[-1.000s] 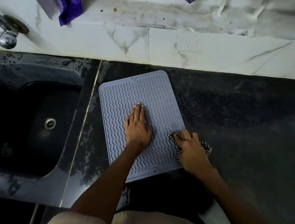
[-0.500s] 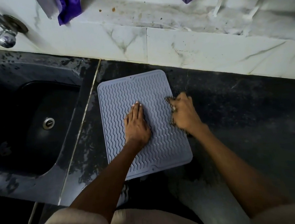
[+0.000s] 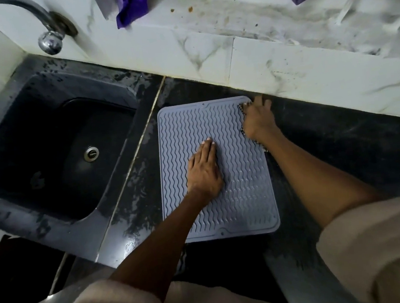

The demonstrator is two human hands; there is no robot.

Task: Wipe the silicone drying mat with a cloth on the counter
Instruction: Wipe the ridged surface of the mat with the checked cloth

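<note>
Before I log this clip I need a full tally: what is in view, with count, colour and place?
Silicone drying mat: one, grey-blue with wavy ribs, flat on the counter right of the sink.
Cloth: one, dark checked, mostly hidden under the right hand at the mat's far right corner.
Counter: one, black, streaked.
Sink: one, black, left, with a metal drain.
Tap: one, chrome, on the wall above the sink.
Wall tiles: white marbled, behind the counter.
Purple fabric: two pieces on the stained ledge up top.
Left hand: flat on the mat's middle.
Right hand: gripping the cloth.
Sleeves: two, beige.
</note>
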